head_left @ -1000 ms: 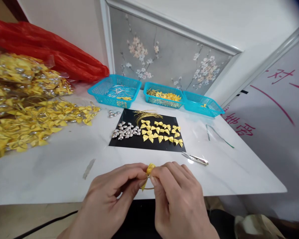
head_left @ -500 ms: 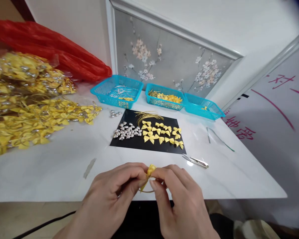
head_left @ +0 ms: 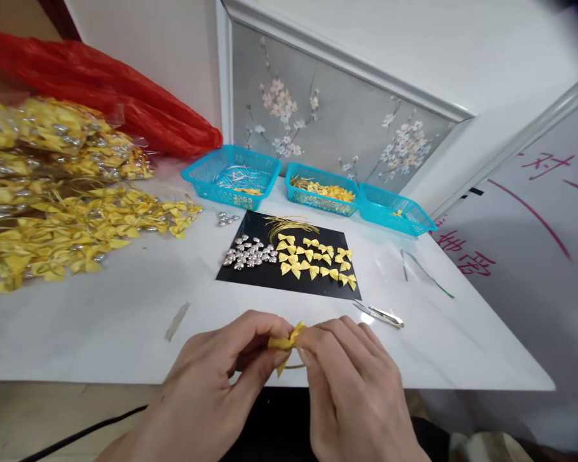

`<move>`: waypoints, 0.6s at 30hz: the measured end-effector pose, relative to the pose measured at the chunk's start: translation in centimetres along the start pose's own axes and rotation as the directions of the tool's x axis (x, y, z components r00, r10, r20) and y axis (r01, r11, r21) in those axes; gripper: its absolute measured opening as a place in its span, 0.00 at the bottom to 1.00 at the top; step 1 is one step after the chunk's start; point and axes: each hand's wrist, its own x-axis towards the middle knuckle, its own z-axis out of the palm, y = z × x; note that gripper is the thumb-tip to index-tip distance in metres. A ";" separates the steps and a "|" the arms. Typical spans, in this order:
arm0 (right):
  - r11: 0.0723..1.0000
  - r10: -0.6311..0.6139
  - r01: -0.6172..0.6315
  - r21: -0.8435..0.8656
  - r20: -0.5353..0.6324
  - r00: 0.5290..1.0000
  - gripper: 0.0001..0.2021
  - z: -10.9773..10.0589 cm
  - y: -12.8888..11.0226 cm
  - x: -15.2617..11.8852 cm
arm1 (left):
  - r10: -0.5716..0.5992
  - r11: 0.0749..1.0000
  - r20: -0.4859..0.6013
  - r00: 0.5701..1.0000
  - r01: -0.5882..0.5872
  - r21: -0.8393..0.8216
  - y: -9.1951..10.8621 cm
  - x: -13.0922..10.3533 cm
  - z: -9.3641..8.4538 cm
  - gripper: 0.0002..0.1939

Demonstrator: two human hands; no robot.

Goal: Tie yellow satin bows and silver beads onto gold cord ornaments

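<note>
Between my two hands is a yellow ribbon bow [head_left: 287, 342], held over the table's front edge. My left hand [head_left: 231, 369] pinches the bow's left side between thumb and forefinger. At its right side, my right hand [head_left: 349, 372] has thumb and fingertips closed on the bow. A thin gold cord [head_left: 295, 366] curves below it between the hands; its ends are hidden by my fingers. Beyond my hands lies a black mat [head_left: 289, 287] with silver heart-shaped beads [head_left: 250, 253], several yellow bows [head_left: 313, 256] in rows and a bundle of gold cords [head_left: 291, 226].
Thread snips [head_left: 379, 314] lie by the mat's right corner. Blue baskets [head_left: 231, 154] line the back, before a floral panel [head_left: 337, 96]. A heap of yellow bows with silver beads [head_left: 77, 237] covers the left, below red plastic [head_left: 125, 96]. A green strip [head_left: 431, 276] lies right.
The bow has turned between my fingers, so more of its left loop shows. My right fingers have closed in more on its right side. The view has shifted slightly.
</note>
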 end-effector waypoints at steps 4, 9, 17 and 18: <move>0.999 0.039 -0.038 0.035 -0.016 0.999 0.09 0.3 -0.3 -0.1 | -0.019 1.000 -0.018 1.000 0.019 0.020 0.0 -0.2 0.1 0.04; 0.999 0.041 -0.041 0.026 -0.011 0.999 0.09 0.2 -0.1 -0.2 | -0.022 0.998 -0.018 1.000 0.022 0.053 -0.2 -0.4 0.2 0.04; 0.995 0.084 -0.081 0.054 -0.070 0.994 0.09 0.7 -0.6 -0.2 | 0.015 1.000 -0.046 0.999 -0.015 0.015 -0.1 -0.3 0.3 0.04; 0.995 0.090 -0.086 0.053 -0.072 0.993 0.09 0.9 -0.7 -0.2 | 0.018 1.000 -0.054 0.998 -0.017 0.015 -0.1 -0.2 0.3 0.04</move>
